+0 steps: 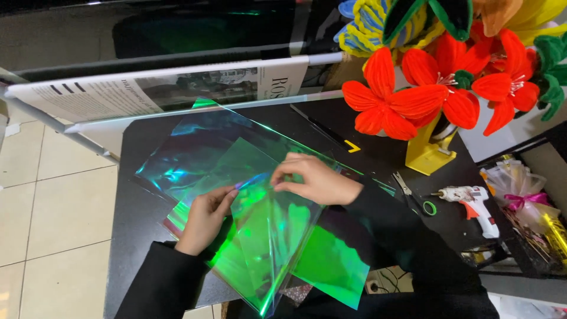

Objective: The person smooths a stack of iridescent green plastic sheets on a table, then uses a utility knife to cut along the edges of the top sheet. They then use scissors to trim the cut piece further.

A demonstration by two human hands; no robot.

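Both hands are on the iridescent film now, a clear green-shimmering sheet lying across the near part of the black worktop and spilling off its front edge toward the person. The left hand pinches the sheet's left side between thumb and fingers, closed on it; the right hand comes in from the other side, fingertips nipped together on an upper edge, so the film rises into a soft fold between them. More of the same film lies flat underneath, further back. Off to the right sit green-handled scissors and a white glue gun, both well apart from the hands, and the red pipe-cleaner flowers stand in a yellow holder behind. A newspaper roll lies along the far edge. To my eye the fold wants light, even tension here: grips kept near the edges, edges lined up before any crease is pressed, since this film looks slippery and likely to kink or slide over the sheet below.
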